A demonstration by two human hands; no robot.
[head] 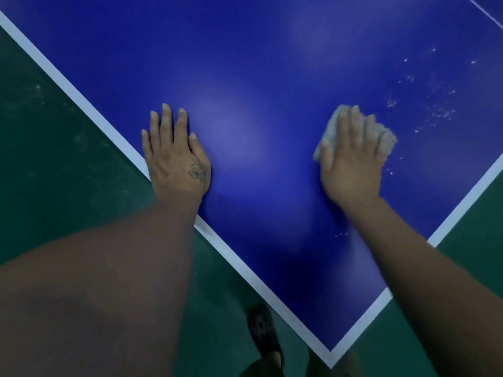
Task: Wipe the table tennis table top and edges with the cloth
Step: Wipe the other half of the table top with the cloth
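My right hand (351,159) presses flat on the soft, limp cloth (389,142), on the desk (272,63) near its corner. It probably bunches, so I'd palm its middle. My left hand (174,156) rests flat, empty.

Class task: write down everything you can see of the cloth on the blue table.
The cloth is a pale grey-beige, fuzzy-looking rag, bunched up. It lies on the blue table top. The right hand presses flat on it, covering its middle, so only its edges show round the fingers. Just beyond it lie white specks.
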